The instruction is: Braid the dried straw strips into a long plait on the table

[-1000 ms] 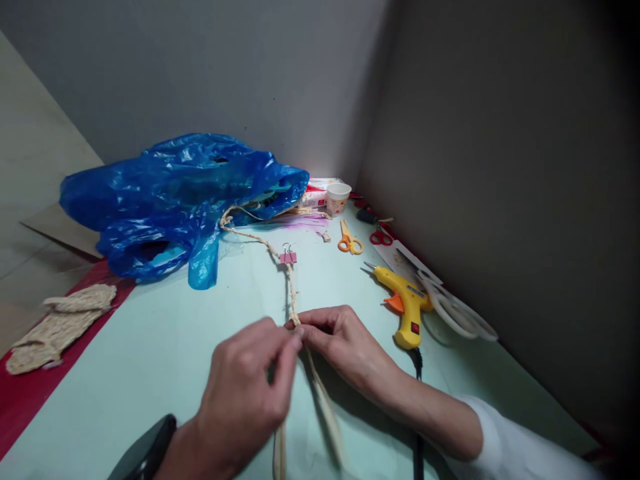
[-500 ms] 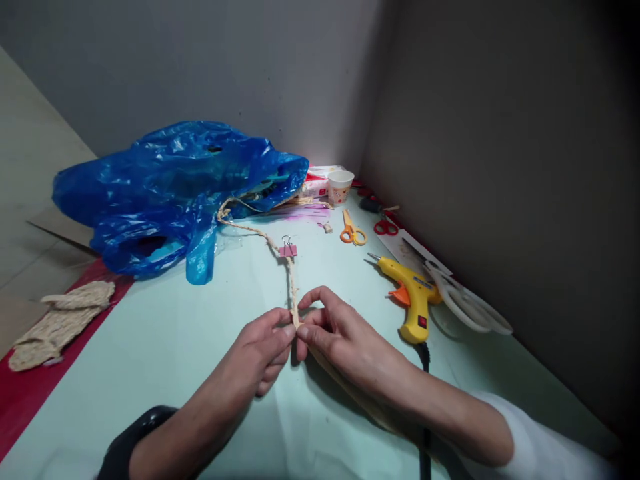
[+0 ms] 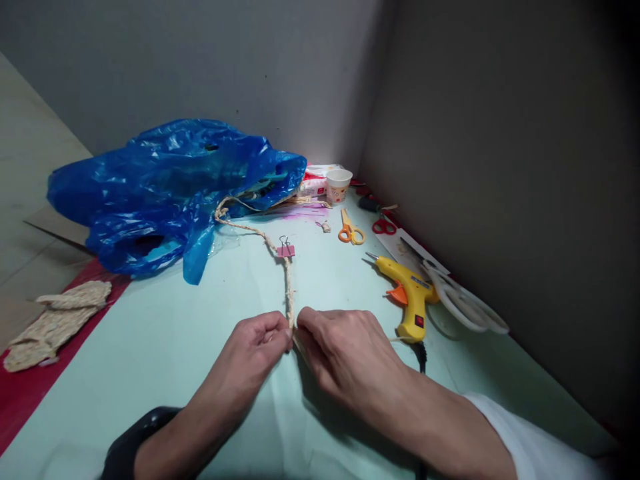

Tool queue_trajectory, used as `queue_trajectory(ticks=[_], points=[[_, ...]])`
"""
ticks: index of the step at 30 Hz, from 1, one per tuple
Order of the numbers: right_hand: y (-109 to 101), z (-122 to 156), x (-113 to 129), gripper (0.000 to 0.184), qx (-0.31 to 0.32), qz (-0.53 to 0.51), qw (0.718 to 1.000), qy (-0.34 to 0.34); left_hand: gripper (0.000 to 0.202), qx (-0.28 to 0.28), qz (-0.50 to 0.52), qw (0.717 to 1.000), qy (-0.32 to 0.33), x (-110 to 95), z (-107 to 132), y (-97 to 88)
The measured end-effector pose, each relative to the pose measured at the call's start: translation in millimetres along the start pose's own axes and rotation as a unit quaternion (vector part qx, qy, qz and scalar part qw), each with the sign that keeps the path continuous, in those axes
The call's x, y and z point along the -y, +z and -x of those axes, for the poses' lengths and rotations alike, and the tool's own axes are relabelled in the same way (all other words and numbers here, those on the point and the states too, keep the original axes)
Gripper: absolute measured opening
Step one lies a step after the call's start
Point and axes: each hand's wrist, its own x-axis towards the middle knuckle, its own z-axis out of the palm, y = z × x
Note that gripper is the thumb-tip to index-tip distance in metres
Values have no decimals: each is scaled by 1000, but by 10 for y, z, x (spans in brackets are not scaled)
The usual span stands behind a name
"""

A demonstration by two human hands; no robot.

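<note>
A thin tan braided cord [image 3: 288, 288] runs across the pale green tabletop [image 3: 165, 347] from the blue plastic bag [image 3: 165, 190] towards me, with a small pink binder clip [image 3: 285, 249] clamped on it partway. My left hand [image 3: 259, 347] and my right hand [image 3: 340, 353] meet at the cord's near end. Both pinch the loose strands there, fingers closed, knuckles almost touching. The strands below the pinch are hidden under my right hand.
A yellow glue gun [image 3: 410, 303] lies right of my right hand, its black cable running towards me. Orange scissors [image 3: 350, 230], red scissors [image 3: 384, 227], a paper cup [image 3: 339, 185] and white rings [image 3: 465, 303] sit along the right wall. Woven tan pieces [image 3: 55, 320] lie at the left edge on red cloth.
My left hand has dropped lower and drawn back to the cord's end. My right hand has flattened over the loose strands, which now lie hidden beneath it.
</note>
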Motion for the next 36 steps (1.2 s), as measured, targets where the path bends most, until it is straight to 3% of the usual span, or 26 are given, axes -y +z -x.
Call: queue_trajectory(ticks=[3, 6, 9, 13, 17, 21, 23, 24, 27, 29, 33, 36], points=[[76, 65, 17, 8, -86, 47, 994, -56, 29, -4, -20, 1000, 3, -11, -5, 19], [143, 108, 39, 6, -131, 80, 980, -127, 29, -12, -32, 999, 5, -25, -14, 29], [219, 112, 72, 10, -187, 117, 957, -190, 24, 0, 19, 1000, -22, -28, -15, 20], [355, 116, 116, 22, -265, 154, 926, -219, 23, 44, 123, 989, -64, -16, 1, -14], [409, 161, 131, 21, -238, 164, 931, -224, 27, 44, 126, 990, -44, -3, 5, -42], [220, 155, 84, 20, -124, 93, 958, -242, 24, 25, 94, 994, -47, -12, 10, -30], [73, 100, 15, 24, -105, 24, 972, -209, 24, 21, 80, 996, -36, -23, 15, -17], [4, 59, -32, 26, -124, -12, 976, -177, 24, 21, 72, 997, -29, -27, 17, -12], [-153, -127, -187, 25, -194, -104, 975, -15, 22, 19, 45, 999, -18, -17, 9, -13], [-217, -310, -271, 27, -168, -128, 976, 46, 23, 20, 34, 999, -11, 7, -6, -20], [-276, -830, -357, 31, -58, -164, 982, 77, 23, 24, 38, 999, 4, 45, -32, -26], [-260, -1252, -415, 27, -27, -172, 981, 81, 22, 19, 38, 999, 9, 39, -34, -24]])
